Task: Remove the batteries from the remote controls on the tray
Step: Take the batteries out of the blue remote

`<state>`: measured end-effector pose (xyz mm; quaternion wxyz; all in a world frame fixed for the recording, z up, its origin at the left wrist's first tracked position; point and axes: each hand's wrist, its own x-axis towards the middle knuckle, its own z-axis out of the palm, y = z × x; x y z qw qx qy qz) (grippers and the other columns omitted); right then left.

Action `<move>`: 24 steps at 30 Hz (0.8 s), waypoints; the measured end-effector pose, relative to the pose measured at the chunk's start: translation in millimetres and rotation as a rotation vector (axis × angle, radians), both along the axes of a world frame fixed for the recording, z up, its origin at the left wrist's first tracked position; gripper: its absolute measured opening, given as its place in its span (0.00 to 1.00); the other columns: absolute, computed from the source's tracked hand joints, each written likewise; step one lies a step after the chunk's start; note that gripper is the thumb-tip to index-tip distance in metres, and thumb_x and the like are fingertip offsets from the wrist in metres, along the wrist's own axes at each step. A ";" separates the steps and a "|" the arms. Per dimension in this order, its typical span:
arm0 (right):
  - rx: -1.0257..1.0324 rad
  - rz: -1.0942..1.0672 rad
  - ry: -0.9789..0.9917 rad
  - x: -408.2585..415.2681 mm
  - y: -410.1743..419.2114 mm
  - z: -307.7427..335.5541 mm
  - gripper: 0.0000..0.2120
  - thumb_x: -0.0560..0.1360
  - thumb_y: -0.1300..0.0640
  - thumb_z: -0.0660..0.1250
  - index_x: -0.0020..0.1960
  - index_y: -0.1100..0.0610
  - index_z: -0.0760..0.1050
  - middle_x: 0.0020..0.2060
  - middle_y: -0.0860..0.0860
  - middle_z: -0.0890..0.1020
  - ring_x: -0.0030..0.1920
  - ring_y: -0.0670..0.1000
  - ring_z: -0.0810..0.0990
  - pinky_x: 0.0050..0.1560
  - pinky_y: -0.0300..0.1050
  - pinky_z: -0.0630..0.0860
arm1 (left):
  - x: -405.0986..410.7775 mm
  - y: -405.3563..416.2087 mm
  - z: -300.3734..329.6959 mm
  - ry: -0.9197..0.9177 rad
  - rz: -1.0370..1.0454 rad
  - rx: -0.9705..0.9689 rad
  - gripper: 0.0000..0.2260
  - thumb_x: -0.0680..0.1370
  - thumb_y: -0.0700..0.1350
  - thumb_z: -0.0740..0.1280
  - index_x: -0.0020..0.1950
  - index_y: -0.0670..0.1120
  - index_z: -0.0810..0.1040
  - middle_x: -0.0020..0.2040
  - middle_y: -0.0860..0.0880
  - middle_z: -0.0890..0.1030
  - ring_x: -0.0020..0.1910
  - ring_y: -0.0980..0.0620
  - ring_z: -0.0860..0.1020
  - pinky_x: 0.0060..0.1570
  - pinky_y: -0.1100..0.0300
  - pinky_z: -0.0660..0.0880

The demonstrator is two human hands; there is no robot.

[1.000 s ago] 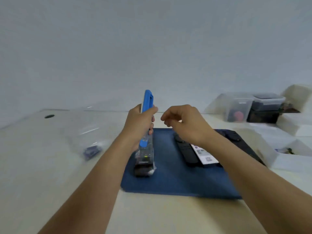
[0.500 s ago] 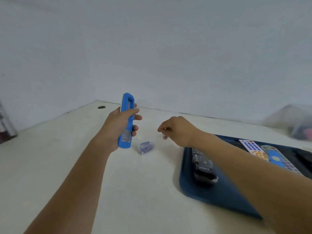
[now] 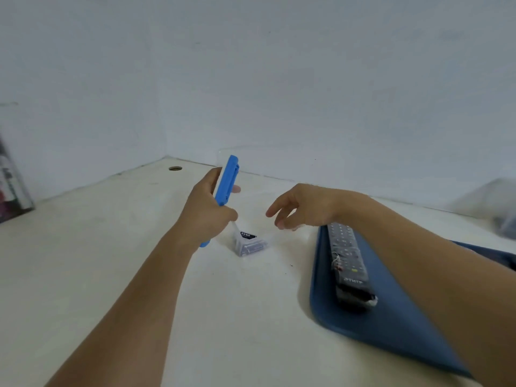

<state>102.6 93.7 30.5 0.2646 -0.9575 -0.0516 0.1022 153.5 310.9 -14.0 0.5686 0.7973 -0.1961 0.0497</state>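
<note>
Left hand (image 3: 205, 216) wrapped around blue remote (image 3: 227, 181), upright, frame centre. Right hand (image 3: 303, 206) empty, fingers loosely spread above small clear battery bag (image 3: 250, 244), probably not touching. Black remote (image 3: 347, 261) lies on blue tray (image 3: 391, 317), lower right.

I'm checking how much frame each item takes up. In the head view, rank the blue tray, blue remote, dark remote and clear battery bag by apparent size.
1. Blue tray, partly hidden.
2. Dark remote, nearer the camera.
3. Blue remote, partly hidden by the left hand; unsure against the dark one.
4. Clear battery bag.
</note>
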 end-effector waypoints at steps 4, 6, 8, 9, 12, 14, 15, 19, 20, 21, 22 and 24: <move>-0.060 0.002 0.027 10.5 25.7 -4.9 0.16 0.75 0.53 0.73 0.62 0.51 0.80 0.49 0.44 0.84 0.46 0.47 0.83 0.50 0.40 0.79 | -3.0 -3.5 -3.4 -0.131 -0.013 0.035 0.37 0.72 0.27 0.69 0.74 0.57 0.68 0.59 0.60 0.79 0.45 0.53 0.75 0.36 0.70 0.72; -0.072 -0.015 -0.015 15.6 38.7 -16.9 0.15 0.74 0.51 0.74 0.59 0.54 0.81 0.46 0.47 0.83 0.46 0.50 0.81 0.44 0.39 0.77 | -3.8 -5.9 -5.4 -0.179 -0.014 0.044 0.37 0.72 0.27 0.69 0.74 0.57 0.68 0.58 0.63 0.78 0.56 0.48 0.76 0.38 0.73 0.72; -0.090 -0.050 -0.053 20.1 47.7 -26.0 0.14 0.73 0.49 0.75 0.54 0.56 0.82 0.44 0.50 0.82 0.45 0.52 0.79 0.44 0.41 0.75 | -4.3 -7.0 -5.9 -0.200 -0.018 0.027 0.37 0.72 0.26 0.69 0.74 0.56 0.68 0.57 0.64 0.78 0.56 0.51 0.75 0.37 0.74 0.71; -0.112 -0.062 -0.060 21.9 51.5 -28.8 0.13 0.73 0.49 0.75 0.51 0.57 0.82 0.44 0.51 0.81 0.45 0.52 0.78 0.44 0.42 0.74 | -4.1 -6.9 -6.4 -0.201 -0.019 0.017 0.37 0.72 0.26 0.69 0.74 0.56 0.68 0.57 0.62 0.79 0.55 0.52 0.74 0.37 0.74 0.71; -0.130 -0.086 -0.043 24.2 59.1 -30.9 0.11 0.75 0.49 0.73 0.46 0.58 0.81 0.42 0.53 0.79 0.44 0.53 0.76 0.43 0.43 0.71 | -2.9 -6.7 -8.4 -0.203 -0.025 -0.003 0.38 0.71 0.25 0.68 0.73 0.56 0.69 0.58 0.60 0.79 0.51 0.52 0.73 0.37 0.73 0.72; -0.147 -0.080 -0.020 23.0 61.1 -28.2 0.13 0.76 0.49 0.72 0.50 0.59 0.82 0.43 0.53 0.79 0.44 0.53 0.75 0.43 0.43 0.71 | -1.9 -7.1 -8.8 -0.215 -0.022 -0.006 0.38 0.71 0.25 0.68 0.73 0.56 0.69 0.56 0.62 0.79 0.55 0.53 0.75 0.38 0.72 0.73; -0.166 -0.075 -0.006 21.8 61.5 -26.3 0.15 0.76 0.48 0.71 0.52 0.60 0.82 0.43 0.53 0.78 0.44 0.52 0.74 0.43 0.43 0.70 | -1.7 -7.6 -9.1 -0.219 -0.017 -0.006 0.38 0.71 0.25 0.67 0.73 0.57 0.69 0.56 0.63 0.79 0.58 0.54 0.75 0.39 0.72 0.73; -0.214 -0.082 -0.007 23.1 65.8 -24.9 0.17 0.77 0.49 0.71 0.54 0.63 0.81 0.45 0.57 0.80 0.44 0.53 0.74 0.43 0.43 0.70 | -1.6 -10.2 -8.9 -0.197 -0.003 -0.012 0.39 0.70 0.24 0.68 0.73 0.58 0.69 0.56 0.63 0.79 0.59 0.57 0.75 0.40 0.72 0.75; -0.207 -0.099 -0.027 24.2 66.9 -26.7 0.16 0.76 0.50 0.72 0.51 0.64 0.81 0.42 0.56 0.79 0.42 0.53 0.74 0.42 0.43 0.70 | -1.8 -11.0 -9.3 -0.194 -0.002 -0.019 0.40 0.69 0.24 0.67 0.73 0.57 0.69 0.56 0.62 0.79 0.57 0.59 0.76 0.39 0.72 0.74; -0.204 -0.120 -0.046 25.5 68.3 -28.4 0.14 0.76 0.51 0.72 0.46 0.64 0.79 0.37 0.55 0.76 0.39 0.53 0.72 0.39 0.42 0.69 | -2.0 -11.5 -9.2 -0.193 0.003 -0.028 0.40 0.69 0.24 0.67 0.74 0.56 0.69 0.56 0.62 0.79 0.55 0.62 0.76 0.37 0.72 0.73; -0.209 -0.141 -0.057 27.0 70.2 -30.0 0.15 0.76 0.52 0.71 0.39 0.62 0.74 0.33 0.54 0.72 0.35 0.53 0.69 0.35 0.41 0.66 | -2.2 -11.8 -8.9 -0.190 0.013 -0.036 0.40 0.69 0.23 0.67 0.74 0.55 0.69 0.56 0.61 0.79 0.53 0.64 0.76 0.37 0.73 0.73; -0.245 -0.149 -0.050 28.5 73.9 -31.5 0.21 0.78 0.54 0.68 0.32 0.58 0.63 0.28 0.53 0.64 0.30 0.52 0.63 0.30 0.41 0.60 | -2.2 -13.0 -8.2 -0.186 0.027 -0.047 0.40 0.69 0.23 0.66 0.74 0.55 0.69 0.56 0.59 0.80 0.53 0.63 0.76 0.37 0.73 0.72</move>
